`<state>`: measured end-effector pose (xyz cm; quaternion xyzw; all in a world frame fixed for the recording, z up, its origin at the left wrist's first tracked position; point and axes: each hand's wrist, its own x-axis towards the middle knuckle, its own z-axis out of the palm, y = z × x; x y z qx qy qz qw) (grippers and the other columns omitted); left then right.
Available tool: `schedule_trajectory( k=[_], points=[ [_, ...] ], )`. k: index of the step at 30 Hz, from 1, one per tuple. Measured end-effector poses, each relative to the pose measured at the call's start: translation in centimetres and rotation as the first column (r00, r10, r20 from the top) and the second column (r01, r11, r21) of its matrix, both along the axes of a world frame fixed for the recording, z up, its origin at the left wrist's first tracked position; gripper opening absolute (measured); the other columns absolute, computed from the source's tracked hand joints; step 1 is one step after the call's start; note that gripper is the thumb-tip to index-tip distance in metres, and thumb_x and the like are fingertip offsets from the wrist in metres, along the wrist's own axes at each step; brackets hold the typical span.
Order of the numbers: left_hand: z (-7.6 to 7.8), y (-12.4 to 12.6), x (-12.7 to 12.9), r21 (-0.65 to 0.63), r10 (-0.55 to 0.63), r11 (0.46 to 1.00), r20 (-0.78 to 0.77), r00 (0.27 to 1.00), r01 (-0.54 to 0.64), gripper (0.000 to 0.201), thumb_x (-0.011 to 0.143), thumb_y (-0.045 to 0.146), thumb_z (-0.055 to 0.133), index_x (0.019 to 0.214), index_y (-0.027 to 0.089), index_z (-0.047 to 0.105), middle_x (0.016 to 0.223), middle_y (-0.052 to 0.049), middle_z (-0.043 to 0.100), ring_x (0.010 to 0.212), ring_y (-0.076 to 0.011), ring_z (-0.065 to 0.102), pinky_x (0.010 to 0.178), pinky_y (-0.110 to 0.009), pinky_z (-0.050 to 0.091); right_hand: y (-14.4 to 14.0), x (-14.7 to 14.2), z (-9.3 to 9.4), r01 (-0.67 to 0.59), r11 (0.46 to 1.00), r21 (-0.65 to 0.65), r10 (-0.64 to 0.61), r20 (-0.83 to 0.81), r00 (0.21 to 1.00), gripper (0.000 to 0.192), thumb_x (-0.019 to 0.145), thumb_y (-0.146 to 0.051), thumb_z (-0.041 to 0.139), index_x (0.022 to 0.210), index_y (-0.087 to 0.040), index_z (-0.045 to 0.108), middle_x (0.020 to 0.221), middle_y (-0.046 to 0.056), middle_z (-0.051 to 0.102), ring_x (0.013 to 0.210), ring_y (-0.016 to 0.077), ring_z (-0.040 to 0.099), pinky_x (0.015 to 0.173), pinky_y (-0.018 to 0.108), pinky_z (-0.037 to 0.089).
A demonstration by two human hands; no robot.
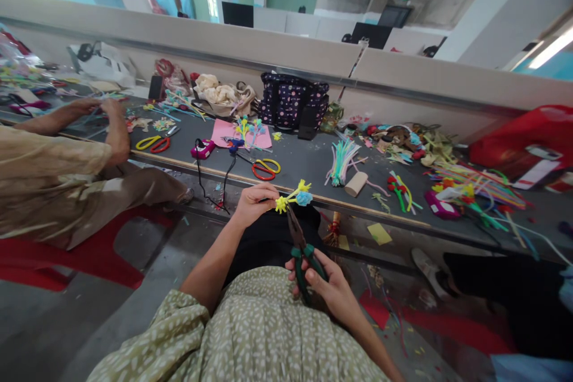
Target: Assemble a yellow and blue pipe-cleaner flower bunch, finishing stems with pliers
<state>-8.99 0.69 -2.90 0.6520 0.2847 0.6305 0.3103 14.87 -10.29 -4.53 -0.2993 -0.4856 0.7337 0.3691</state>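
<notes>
My left hand (255,205) pinches a small spray of fuzzy pipe-cleaner flowers (304,198), two yellow and one light blue. My right hand (326,279) is wrapped round the dark green handles of a pair of pliers (295,230). The long metal jaws point up and reach the stems between the flowers; whether they grip a stem is too small to tell. Beyond my hands, scissors (265,169) with red and yellow handles lie on the table, beside a blue glue gun (233,144). More yellow and blue flowers (244,125) rest on a pink sheet (219,131).
A bundle of pale pipe cleaners (341,161) and a cardboard tube (356,184) lie right of centre. Behind stand a dotted bag (293,101) and a phone (308,123). A co-worker (49,173) sits at the left. Another person's dark-clothed leg (487,280) shows at the right.
</notes>
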Motion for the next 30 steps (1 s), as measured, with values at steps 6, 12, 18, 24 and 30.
schedule_trajectory(
  k=[6,12,18,24,30],
  points=[
    [-0.1,0.0,0.0,-0.011,-0.021,1.0,0.007,1.0,0.021,0.007,0.071,0.019,0.074,0.078,0.018,0.076,0.076,-0.006,0.068,0.07,-0.0154,0.062,0.062,-0.026,0.05,-0.1,0.1,0.1,-0.02,1.0,-0.018,0.02,-0.027,0.999,0.022,0.087,-0.038,0.065,0.093,-0.018,0.057,0.104,0.011,0.066,0.078,0.0179,0.066,0.064,0.032,0.057],
    [-0.1,0.1,0.1,-0.006,-0.02,1.0,0.001,1.0,0.02,0.007,0.07,0.019,0.076,0.078,0.019,0.076,0.076,-0.005,0.067,0.069,-0.0145,0.062,0.06,-0.024,0.049,0.0,-0.1,0.1,0.022,1.0,0.019,-0.023,0.031,0.999,0.024,0.087,-0.04,0.063,0.091,-0.017,0.056,0.097,0.009,0.067,0.067,0.0139,0.064,0.058,0.027,0.055],
    [0.1,0.1,0.1,0.003,0.002,1.0,-0.008,1.0,-0.002,0.008,0.069,0.022,0.078,0.075,0.018,0.076,0.075,-0.006,0.067,0.068,-0.0146,0.062,0.059,-0.025,0.049,-0.1,-0.7,0.0,0.118,0.99,0.083,-0.127,0.118,0.985,0.03,0.085,-0.046,0.065,0.086,-0.018,0.055,0.094,0.009,0.069,0.067,0.0143,0.063,0.056,0.026,0.055],
    [0.5,-0.1,0.3,-0.002,0.014,1.0,-0.018,1.0,-0.014,0.006,0.069,0.023,0.077,0.073,0.018,0.075,0.073,-0.005,0.067,0.066,-0.0143,0.061,0.058,-0.025,0.048,-0.1,-0.7,-1.0,0.179,0.97,0.167,-0.213,0.216,0.953,0.029,0.086,-0.046,0.063,0.095,-0.019,0.06,0.102,0.011,0.069,0.078,0.0183,0.066,0.062,0.027,0.056],
    [0.3,-0.1,0.3,0.0,0.016,1.0,-0.015,1.0,-0.016,0.009,0.07,0.025,0.077,0.074,0.017,0.075,0.074,-0.006,0.067,0.067,-0.0152,0.062,0.058,-0.025,0.049,0.1,-0.4,-0.8,0.157,0.977,0.148,-0.186,0.208,0.96,0.026,0.086,-0.042,0.064,0.097,-0.019,0.06,0.107,0.012,0.069,0.089,0.0225,0.068,0.07,0.032,0.057]
  ],
)
